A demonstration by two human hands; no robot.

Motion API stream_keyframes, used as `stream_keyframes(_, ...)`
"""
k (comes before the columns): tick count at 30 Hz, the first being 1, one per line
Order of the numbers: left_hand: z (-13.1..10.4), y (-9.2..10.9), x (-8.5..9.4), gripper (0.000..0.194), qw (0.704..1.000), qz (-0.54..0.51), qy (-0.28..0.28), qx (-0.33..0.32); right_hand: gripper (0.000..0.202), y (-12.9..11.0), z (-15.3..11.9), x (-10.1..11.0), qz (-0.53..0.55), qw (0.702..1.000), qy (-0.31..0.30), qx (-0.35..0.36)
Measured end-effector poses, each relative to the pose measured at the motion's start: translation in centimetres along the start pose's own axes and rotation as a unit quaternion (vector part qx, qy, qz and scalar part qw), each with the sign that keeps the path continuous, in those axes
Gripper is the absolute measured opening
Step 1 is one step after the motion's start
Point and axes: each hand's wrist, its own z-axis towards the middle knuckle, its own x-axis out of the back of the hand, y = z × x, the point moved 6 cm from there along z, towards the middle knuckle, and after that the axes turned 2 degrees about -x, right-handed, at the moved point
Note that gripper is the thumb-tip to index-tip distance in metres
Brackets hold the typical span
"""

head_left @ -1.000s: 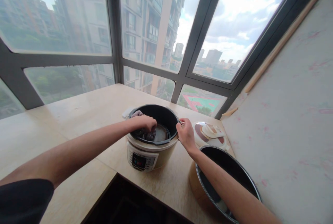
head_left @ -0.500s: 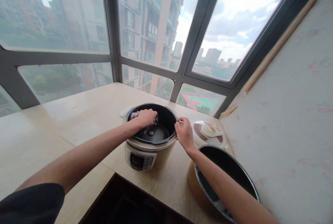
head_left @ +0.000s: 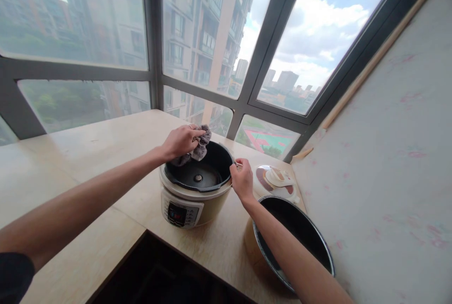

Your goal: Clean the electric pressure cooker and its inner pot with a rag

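Observation:
An electric pressure cooker stands lidless on the counter, its dark inside showing a round metal knob at the bottom. My left hand is closed on a grey-brown cloth, held above the cooker's far left rim; part of the cloth hangs down over the opening. At the cooker's right side my right hand grips the side handle, fingers wrapped round it.
The cooker's white and brown lid lies to the right. In front of it stands a dark inner pot, partly behind my right forearm. A dark opening cuts into the counter nearest me. Windows and a papered wall enclose the counter.
My left hand has risen with the cloth from inside the cooker to above its rim. My right hand keeps its hold on the handle. The whole view has shifted slightly.

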Motion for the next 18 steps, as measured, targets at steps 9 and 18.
stream_keyframes(9, 0.5, 0.7, -1.4, 0.048, 0.985, 0.107, -0.114, -0.074, 0.028, 0.1, 0.1, -0.1, 0.000, 1.000, 0.013, -0.004)
stream_keyframes(18, -1.4, -1.7, 0.9, 0.055, 0.977, -0.124, -0.172, -0.002, 0.026, 0.4, 0.1, -0.3, 0.018, 1.000, 0.022, -0.001)
